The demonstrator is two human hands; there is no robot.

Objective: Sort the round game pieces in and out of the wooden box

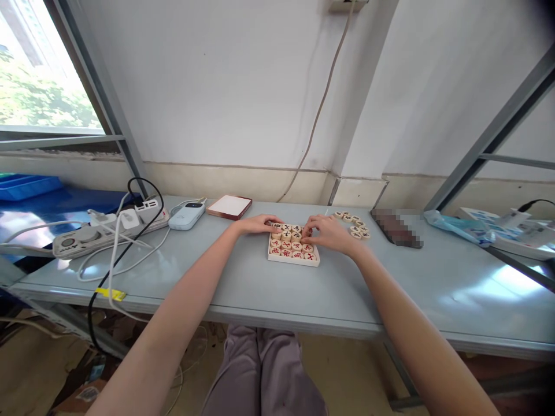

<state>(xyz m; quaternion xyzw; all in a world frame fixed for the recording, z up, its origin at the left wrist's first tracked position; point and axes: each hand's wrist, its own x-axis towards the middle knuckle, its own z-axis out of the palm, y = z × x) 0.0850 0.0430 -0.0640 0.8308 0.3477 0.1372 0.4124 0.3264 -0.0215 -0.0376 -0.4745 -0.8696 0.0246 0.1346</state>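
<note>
A shallow white box (293, 262) of round wooden xiangqi pieces lies on the grey table. Red-marked pieces (286, 253) fill its front rows, and black-marked pieces (287, 227) sit at the back. My left hand (260, 224) grips the box's back left corner, thumb along the near side and fingers behind. At the box's right side my right hand (326, 231) is closed, with thumb and fingertips around a xiangqi piece that they mostly cover. Several loose black-marked pieces (356, 222) lie flat on the table beyond my right hand.
A box lid (229, 206) lies at the back, beside a pale blue power bank (187, 215). On the left are a power strip (108, 231) and tangled cables. A dark blurred-out object (390, 225) and a plastic bag (459, 227) lie on the right.
</note>
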